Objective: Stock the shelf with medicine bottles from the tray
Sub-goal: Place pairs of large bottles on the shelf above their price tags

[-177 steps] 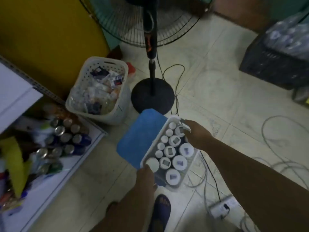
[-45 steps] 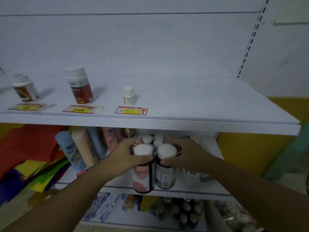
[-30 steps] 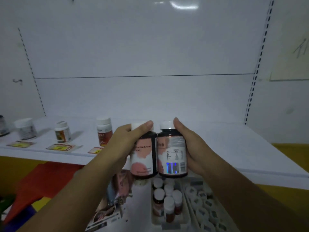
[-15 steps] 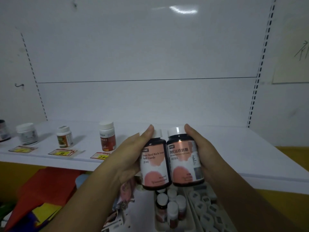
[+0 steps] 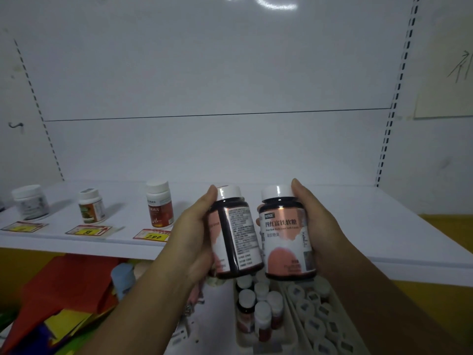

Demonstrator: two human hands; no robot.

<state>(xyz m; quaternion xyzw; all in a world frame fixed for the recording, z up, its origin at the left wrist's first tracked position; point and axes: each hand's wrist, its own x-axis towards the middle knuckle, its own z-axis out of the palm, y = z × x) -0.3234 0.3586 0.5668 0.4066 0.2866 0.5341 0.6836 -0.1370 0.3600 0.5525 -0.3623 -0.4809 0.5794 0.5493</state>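
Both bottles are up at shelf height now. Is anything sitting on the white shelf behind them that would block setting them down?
Nothing visible blocks it. The left hand and right hand each hold a dark bottle in front of the white shelf, which looks bare behind them and to the right. The nearest standing item, a red-label bottle, is off to the left.

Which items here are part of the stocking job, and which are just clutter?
Job:
- dark bottle in left hand
- matching bottle in right hand
- white shelf, three bottles already on it
- trays of bottles below

Lying about:
- red and yellow packaging, lower left
- paper note on wall
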